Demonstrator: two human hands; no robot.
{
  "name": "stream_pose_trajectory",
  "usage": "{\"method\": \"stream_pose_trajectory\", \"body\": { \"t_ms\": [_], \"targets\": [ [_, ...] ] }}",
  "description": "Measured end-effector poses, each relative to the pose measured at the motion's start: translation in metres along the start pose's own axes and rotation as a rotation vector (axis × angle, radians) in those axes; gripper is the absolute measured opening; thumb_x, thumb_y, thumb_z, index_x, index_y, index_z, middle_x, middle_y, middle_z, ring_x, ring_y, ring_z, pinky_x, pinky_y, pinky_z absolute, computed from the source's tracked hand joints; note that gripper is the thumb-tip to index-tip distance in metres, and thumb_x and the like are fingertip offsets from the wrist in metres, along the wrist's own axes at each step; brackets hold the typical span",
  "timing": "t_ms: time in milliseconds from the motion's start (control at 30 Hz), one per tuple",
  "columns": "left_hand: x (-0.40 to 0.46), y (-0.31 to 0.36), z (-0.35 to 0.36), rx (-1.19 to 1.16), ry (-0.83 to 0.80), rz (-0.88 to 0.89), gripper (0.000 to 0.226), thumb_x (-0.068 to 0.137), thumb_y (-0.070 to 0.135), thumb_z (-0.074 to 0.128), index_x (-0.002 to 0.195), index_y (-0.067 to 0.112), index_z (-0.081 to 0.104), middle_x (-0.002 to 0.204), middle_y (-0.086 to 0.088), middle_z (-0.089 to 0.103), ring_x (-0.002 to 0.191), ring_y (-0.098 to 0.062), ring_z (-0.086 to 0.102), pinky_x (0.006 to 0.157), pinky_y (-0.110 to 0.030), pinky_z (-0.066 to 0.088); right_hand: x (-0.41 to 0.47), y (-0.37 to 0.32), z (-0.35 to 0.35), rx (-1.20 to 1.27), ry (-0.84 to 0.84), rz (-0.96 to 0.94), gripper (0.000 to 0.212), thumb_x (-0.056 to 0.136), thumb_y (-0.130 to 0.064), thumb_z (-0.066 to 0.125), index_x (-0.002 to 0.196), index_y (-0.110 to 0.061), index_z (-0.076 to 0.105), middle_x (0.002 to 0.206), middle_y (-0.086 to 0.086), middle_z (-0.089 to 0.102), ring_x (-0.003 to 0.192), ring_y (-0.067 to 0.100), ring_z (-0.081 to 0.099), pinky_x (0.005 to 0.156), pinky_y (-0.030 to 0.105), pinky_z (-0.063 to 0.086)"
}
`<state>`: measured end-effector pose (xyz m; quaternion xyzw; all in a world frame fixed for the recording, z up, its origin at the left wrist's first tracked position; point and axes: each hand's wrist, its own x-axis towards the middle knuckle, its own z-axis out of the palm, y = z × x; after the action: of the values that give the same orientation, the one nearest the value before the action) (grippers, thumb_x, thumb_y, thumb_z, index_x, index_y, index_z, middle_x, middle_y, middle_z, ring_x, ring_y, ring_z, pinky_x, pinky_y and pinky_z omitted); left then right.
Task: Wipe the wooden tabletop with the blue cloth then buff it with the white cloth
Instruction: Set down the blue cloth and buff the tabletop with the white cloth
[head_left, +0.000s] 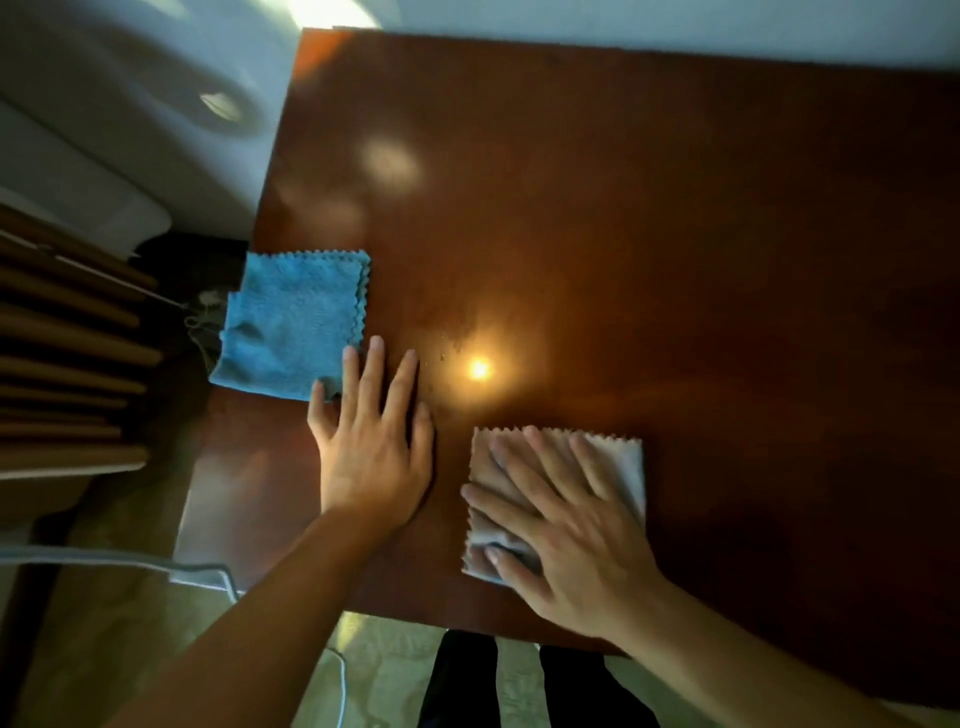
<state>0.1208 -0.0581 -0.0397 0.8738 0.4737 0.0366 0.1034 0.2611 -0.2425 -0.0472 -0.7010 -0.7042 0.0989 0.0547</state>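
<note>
A dark reddish wooden tabletop (649, 218) fills most of the view. The folded blue cloth (293, 322) lies at the table's left edge, partly hanging over it. My left hand (371, 447) rests flat on the wood with fingers spread, its fingertips just touching the blue cloth's near right corner. The folded white cloth (621, 457) lies near the front edge, and my right hand (561, 525) presses flat on top of it, thumb curled at its near left corner. A few small specks or droplets (449, 348) sit on the wood beside a bright lamp reflection.
White upholstered furniture (130, 130) stands at the back left. Wooden slats (67, 364) lie left of the table. A white cable (340, 691) runs over the floor below the front edge. My dark trouser legs (462, 680) stand by the table's front.
</note>
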Motion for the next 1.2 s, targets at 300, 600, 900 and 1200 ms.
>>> {"method": "stream_pose_trajectory", "body": {
  "t_ms": [300, 600, 900, 1200],
  "targets": [
    [-0.002, -0.006, 0.006, 0.029, 0.008, 0.029, 0.057, 0.1, 0.041, 0.034, 0.153, 0.022, 0.037, 0.165, -0.008, 0.026, 0.156, -0.027, 0.011, 0.12, -0.06, 0.011, 0.225, 0.088, -0.045, -0.052, 0.103, 0.377, 0.056, 0.102, -0.059, 0.03, 0.156, -0.044, 0.034, 0.17, -0.003, 0.023, 0.158, 0.027, 0.016, 0.126, 0.051, 0.01],
    [-0.002, -0.006, 0.006, 0.008, -0.017, 0.026, 0.058, 0.1, 0.042, 0.035, 0.155, 0.023, 0.033, 0.166, -0.007, 0.024, 0.156, -0.025, 0.006, 0.122, -0.056, 0.004, 0.258, 0.056, -0.042, -0.095, 0.006, 0.098, 0.06, 0.101, -0.062, 0.024, 0.158, -0.044, 0.027, 0.172, -0.002, 0.016, 0.158, 0.028, 0.01, 0.127, 0.054, 0.007],
    [-0.002, -0.006, 0.008, -0.013, -0.009, 0.026, 0.056, 0.1, 0.042, 0.035, 0.154, 0.026, 0.032, 0.166, -0.007, 0.023, 0.156, -0.027, 0.008, 0.121, -0.057, 0.006, 0.189, 0.142, -0.055, -0.117, 0.08, 0.434, 0.063, 0.101, -0.061, 0.024, 0.16, -0.038, 0.026, 0.171, 0.001, 0.017, 0.158, 0.029, 0.013, 0.128, 0.05, 0.008],
    [-0.002, -0.006, 0.009, -0.043, -0.009, 0.033, 0.055, 0.102, 0.041, 0.034, 0.155, 0.025, 0.03, 0.167, -0.008, 0.02, 0.156, -0.027, 0.005, 0.121, -0.06, 0.007, 0.033, 0.041, -0.016, -0.088, 0.115, 0.467, 0.061, 0.103, -0.058, 0.028, 0.16, -0.034, 0.029, 0.171, 0.006, 0.017, 0.158, 0.033, 0.014, 0.123, 0.061, 0.019]
  ]
}}
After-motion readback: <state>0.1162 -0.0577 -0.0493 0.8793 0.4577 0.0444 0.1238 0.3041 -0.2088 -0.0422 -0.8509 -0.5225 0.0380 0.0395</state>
